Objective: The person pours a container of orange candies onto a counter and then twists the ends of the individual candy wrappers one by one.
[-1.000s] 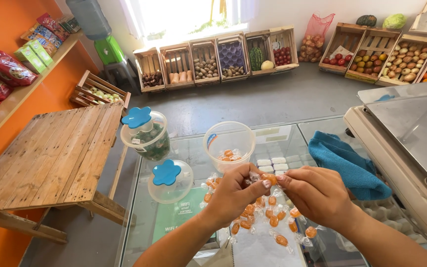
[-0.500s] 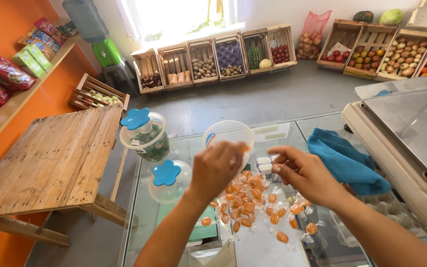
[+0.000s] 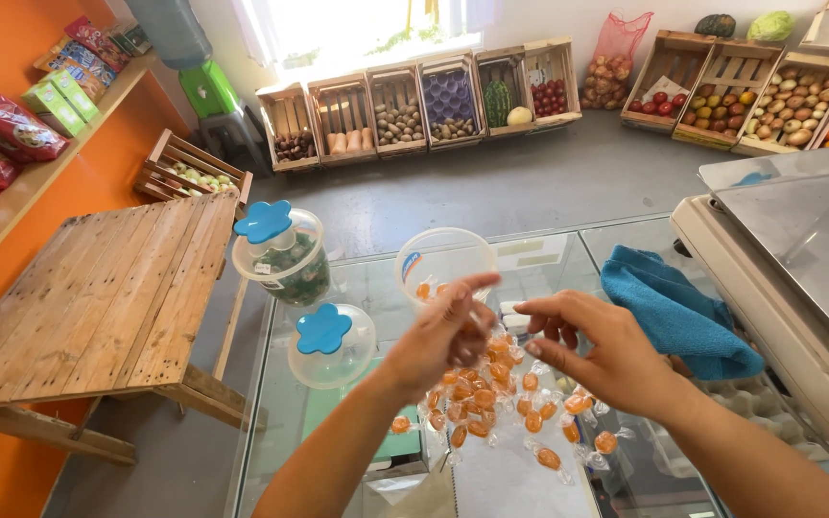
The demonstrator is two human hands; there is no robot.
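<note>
Flanking candies: cloth, lidded jars

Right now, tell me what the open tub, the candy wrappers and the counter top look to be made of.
Open tub: translucent plastic, probably; thin see-through wall.
Candy wrappers: clear film, likely cellophane; glossy twisted ends around orange sweets.
Counter top: glass, seemingly; shelves show through, with reflections.

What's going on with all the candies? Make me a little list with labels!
place: glass counter in a shop
candies: pile of orange wrapped sweets on the counter
left hand: raised over the pile, beside the open clear tub
right hand: over the pile, fingers spread
tub contents: a few sweets
nearby: two tubs with blue flower lids, blue cloth, weighing scale
</note>
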